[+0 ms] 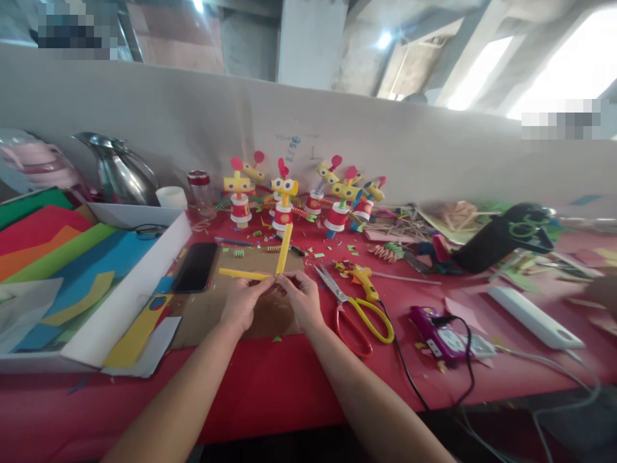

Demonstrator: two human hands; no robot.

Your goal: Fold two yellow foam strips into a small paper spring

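Two yellow paper strips meet at an angle between my hands, one pointing up and away, the other out to the left. My left hand pinches the strips near their joined ends. From the other side my right hand is closed on the same corner, its fingertips almost touching the left ones. Both hands hover over a brown cardboard sheet. Right of them lie scissors with one red and one yellow handle, blades apart, and a yellow glue gun. Small paper springs lie behind the strips.
Several paper-cup figures stand along the back partition. At left are a white box of coloured paper, a phone and a steel jug. A purple power strip with cords and a black cylinder lie right.
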